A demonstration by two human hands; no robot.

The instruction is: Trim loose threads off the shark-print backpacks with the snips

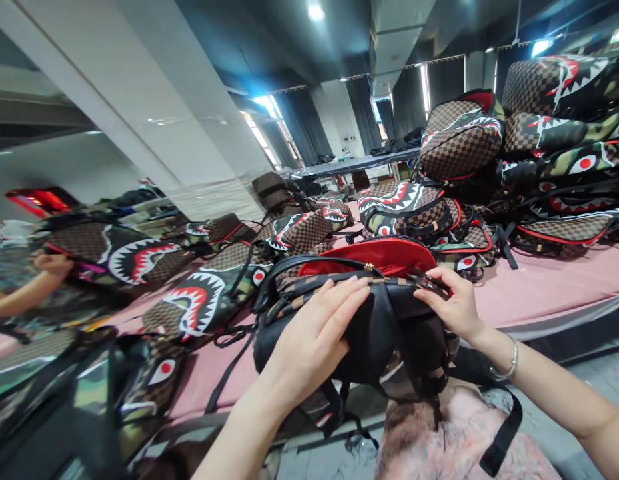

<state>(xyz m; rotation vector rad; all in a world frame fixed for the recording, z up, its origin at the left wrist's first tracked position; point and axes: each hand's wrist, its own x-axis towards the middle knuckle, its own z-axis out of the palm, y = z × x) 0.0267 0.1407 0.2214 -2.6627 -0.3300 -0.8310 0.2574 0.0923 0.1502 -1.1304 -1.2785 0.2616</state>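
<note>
A black backpack (359, 333) with brown checkered trim and a red lining rests at the table edge in front of me. Its top stands unzipped, and the red inside of the flap (379, 253) shows. My left hand (319, 327) lies flat on the backpack's top edge, fingers stretched out, close to a gold zipper pull (369, 267). In my right hand (452, 303) are small dark thread snips (429, 283), held by thumb and fingers at the right end of the opening. The tips of the snips point left, towards the red lining. Black straps hang down over my lap.
Shark-mouth backpacks lie to the left (199, 300) and behind (399, 207) on the pink table (549, 293). A tall stack (559, 153) stands at the right. Another person's hand (54, 263) is at a backpack on the far left. A pillar (179, 100) rises behind.
</note>
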